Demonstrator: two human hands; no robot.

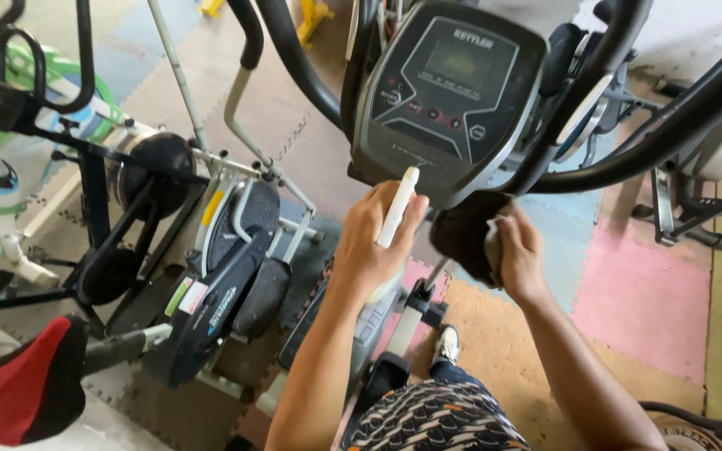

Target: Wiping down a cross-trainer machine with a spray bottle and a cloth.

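L hand (369, 242) is clamped round a slim white plastic spray bottle (398, 209), nozzle up, just below the grey-and-black display console of an exercise machine (449, 92). R hand (518, 255) grips a dark bunched cloth (465, 230), pressed vs the console's lower edge, w/ a red-and-black bike saddle (27, 388) well apart at lower left.

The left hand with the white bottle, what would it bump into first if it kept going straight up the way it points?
Most likely the grey console of the exercise machine. The left hand points its white bottle at the console's lower edge, though the gap between them is hard to judge.
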